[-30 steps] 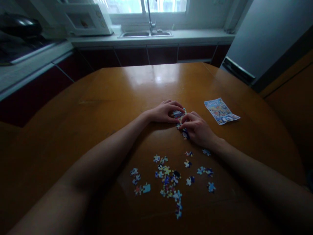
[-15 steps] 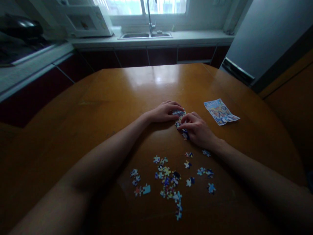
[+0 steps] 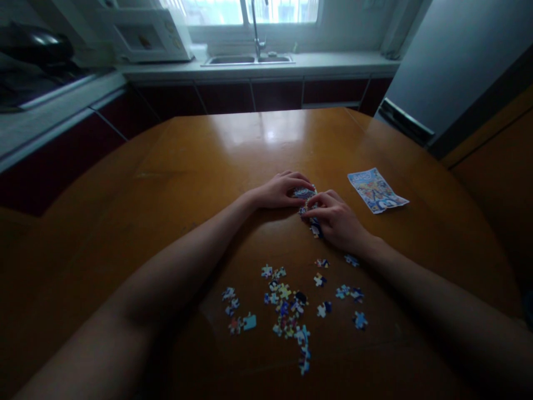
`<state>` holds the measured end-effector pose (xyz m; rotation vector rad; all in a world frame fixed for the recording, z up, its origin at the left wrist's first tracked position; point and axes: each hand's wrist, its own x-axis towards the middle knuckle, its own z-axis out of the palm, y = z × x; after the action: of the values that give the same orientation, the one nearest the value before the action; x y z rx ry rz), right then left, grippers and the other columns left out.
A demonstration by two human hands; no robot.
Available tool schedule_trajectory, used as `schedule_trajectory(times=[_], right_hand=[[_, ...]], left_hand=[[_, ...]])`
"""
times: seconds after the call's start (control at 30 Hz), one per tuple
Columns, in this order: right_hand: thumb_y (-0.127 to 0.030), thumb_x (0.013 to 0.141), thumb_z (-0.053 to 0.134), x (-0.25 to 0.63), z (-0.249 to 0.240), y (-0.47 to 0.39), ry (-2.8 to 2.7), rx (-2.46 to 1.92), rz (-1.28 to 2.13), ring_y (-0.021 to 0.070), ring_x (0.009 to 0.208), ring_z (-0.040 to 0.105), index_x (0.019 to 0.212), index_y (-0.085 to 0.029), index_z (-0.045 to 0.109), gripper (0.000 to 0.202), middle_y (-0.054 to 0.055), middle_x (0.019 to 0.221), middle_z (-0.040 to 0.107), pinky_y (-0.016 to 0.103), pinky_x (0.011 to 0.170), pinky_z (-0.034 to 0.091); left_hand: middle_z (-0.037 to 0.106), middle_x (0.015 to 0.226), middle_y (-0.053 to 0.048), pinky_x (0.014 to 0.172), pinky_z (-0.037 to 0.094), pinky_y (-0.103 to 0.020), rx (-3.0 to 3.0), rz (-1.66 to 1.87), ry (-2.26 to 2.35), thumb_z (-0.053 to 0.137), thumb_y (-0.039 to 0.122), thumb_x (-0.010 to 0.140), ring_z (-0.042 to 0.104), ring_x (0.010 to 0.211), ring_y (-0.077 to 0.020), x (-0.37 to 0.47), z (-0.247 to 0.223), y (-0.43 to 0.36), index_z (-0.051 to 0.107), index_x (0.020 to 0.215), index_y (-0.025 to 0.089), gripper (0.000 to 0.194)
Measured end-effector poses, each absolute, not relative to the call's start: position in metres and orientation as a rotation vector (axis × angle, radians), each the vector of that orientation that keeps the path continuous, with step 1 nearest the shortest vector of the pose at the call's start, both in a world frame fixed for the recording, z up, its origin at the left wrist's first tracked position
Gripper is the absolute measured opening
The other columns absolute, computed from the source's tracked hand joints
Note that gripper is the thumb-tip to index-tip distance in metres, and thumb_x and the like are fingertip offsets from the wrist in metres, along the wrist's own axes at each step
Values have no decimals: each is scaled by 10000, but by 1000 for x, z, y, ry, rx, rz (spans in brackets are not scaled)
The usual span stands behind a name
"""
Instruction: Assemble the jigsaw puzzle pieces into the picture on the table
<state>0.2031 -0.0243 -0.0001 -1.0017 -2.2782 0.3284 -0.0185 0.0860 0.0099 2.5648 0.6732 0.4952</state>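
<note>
1. Plainly, in the head view, your bare left hand (image 3: pixel 278 190) rests with its thumb and fingers apart over the many-coloured, flat patch of joined jigsaw (image 3: pixel 303 193), which lies on the glossy orange-brown wooden table (image 3: pixel 179 161) ahead of you.
2. Your bare right hand (image 3: pixel 339 221) bends over the near right part of that patch, thumb and forefinger close to each other; you cannot tell from here whether a piece is pinched between them.
3. Nearer you, small knobbed jigsaw pieces in blue, white, yellow and dark tones (image 3: pixel 284 307) lie in a loose cluster. A pale blue, straight-sided piece (image 3: pixel 250 321) lies left of it, and a blue knobbed piece (image 3: pixel 360 320) well to the right.
4. Past your right hand lies a creased, brightly printed paper sheet (image 3: pixel 375 190), apart from the patch.
5. Expect the pieces to be light, thin and fairly stiff, probably card, and apt to slide on the polished wood. Take a single one by opposite edges; the patch would likely buckle at its seams if lifted by one corner, so steady it flat with spread fingertips.
</note>
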Motion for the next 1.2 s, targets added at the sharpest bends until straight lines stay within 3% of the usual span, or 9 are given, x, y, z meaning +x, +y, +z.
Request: schedule_trajectory(times=[0.2,0.9,1.2], right_hand=[[-62,924,606,202,-2,-24,-2240,-1043,314,275,1111,566,1050,-310,816,349,78,1153,693,489,965,522],[-27,851,639,207,-2,-24,-2209,-971,331,265,1038,575,804,-287,799,308,46,1019,729,469,925,523],[0,843,615,207,-4,-24,-2321,-846,311,274,1125,561,958,-290,830,379,69,1182,690,493,977,529]], left_hand=[[663,1347,-95,1175,384,-469,2562,488,674,723,439,893,578,1274,-267,-18,11,85,717,1275,270,418],[662,1354,-74,1190,368,-476,2568,474,680,707,429,904,553,1304,-269,-18,10,86,713,1279,293,399],[680,1311,-95,1152,416,-452,2571,554,635,735,440,896,587,1266,-261,-18,3,90,733,1244,263,390]])
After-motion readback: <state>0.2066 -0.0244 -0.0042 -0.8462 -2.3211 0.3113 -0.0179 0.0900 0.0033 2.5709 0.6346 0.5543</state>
